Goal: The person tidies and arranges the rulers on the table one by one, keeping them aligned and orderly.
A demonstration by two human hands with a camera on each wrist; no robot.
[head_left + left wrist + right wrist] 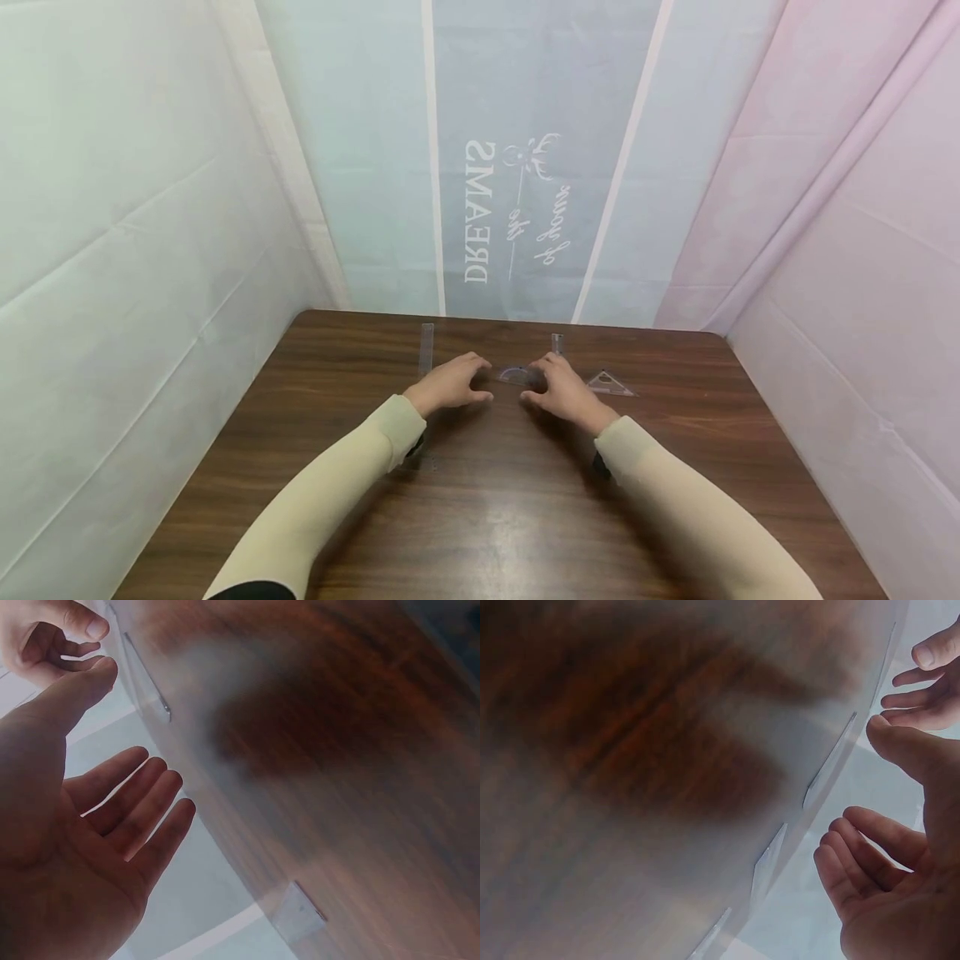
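Both hands are over the brown table, palms facing each other and holding nothing. My left hand point(452, 384) has its fingers loosely extended, beside a clear straight ruler point(427, 346). My right hand point(561, 392) mirrors it, fingers slightly bent and thumb apart. Between and just beyond the fingertips lies a clear protractor point(514, 376). A shorter clear ruler point(557, 342) shows behind the right hand, which partly hides it. To the right of that hand lies a clear triangular set square point(611, 384). In the left wrist view the left palm point(97, 855) is bare.
Another clear piece with markings point(429, 463) lies by the left forearm, mostly hidden under the sleeve. The wooden table point(495, 533) meets a printed cloth backdrop point(525, 83) at its far edge. White cloth walls point(135, 208) stand along both sides.
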